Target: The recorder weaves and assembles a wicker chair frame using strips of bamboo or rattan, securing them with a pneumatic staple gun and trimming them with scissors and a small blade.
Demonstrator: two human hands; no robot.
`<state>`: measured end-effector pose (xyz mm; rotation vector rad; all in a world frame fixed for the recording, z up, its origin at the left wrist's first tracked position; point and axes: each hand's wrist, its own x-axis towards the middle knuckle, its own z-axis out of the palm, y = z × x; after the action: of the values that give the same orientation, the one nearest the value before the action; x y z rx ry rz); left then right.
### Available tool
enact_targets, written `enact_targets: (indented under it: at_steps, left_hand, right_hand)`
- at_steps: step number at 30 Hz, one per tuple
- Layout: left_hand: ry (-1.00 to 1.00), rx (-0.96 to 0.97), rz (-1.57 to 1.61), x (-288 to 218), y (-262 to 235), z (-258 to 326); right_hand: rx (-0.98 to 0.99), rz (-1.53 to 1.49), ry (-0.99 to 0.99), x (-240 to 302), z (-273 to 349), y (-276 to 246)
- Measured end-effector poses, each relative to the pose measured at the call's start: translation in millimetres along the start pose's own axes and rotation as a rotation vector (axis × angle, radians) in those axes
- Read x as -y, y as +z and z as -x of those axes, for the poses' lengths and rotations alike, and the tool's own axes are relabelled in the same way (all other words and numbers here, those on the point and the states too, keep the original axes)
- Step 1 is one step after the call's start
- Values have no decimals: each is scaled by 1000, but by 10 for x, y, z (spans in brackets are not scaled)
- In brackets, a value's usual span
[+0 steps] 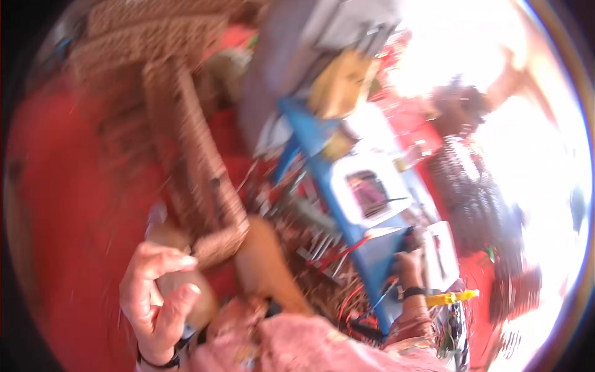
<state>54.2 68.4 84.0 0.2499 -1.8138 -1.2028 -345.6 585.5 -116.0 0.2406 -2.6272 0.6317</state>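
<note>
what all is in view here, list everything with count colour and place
wicker chair: one, brown, upper left, tilted, its leg end close to the left hand
red surface: one, red, fills the left side
blue frame: one, blue, centre, running down toward the right hand
white box: one, white with a dark opening, centre right on the frame
yellow object: one, yellow, top centre, too blurred to identify
yellow tool: one, yellow, lower right beside the wrist
red wires: a few, red, lower centre
left hand: one, lower left, fingers open and curled, dark wristband
right hand: one, lower right at the frame, dark wristband, grip too blurred to tell
</note>
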Motion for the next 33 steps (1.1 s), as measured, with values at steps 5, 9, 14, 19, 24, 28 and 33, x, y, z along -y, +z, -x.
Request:
enact_targets:
  at_steps: [5,9,14,19,24,28,33]
  left_hand:
    - [66,98,-631,448,7,72]
    - [156,193,-705,634,119,23]
    - [138,199,-744,692,200,-45]
    - [35,182,-693,733,201,-31]
    - [6,182,-719,685,193,-26]
    - [-20,174,-743,653,165,54]
    - [-9,145,-759,581,134,107]
  right_hand:
    - [271,-223,604,1352,2,-700]
    - [30,-104,414,518,116,-595]
    - [96,-612,442,1697,294,-1263]
    - [232,-1191,249,2853,340,-1723]
    - [579,-1222,71,3645,347,-1871]
    - [897,-1053,57,4017,513,-1663]
    - [1126,-957,-41,4279,655,-1417]
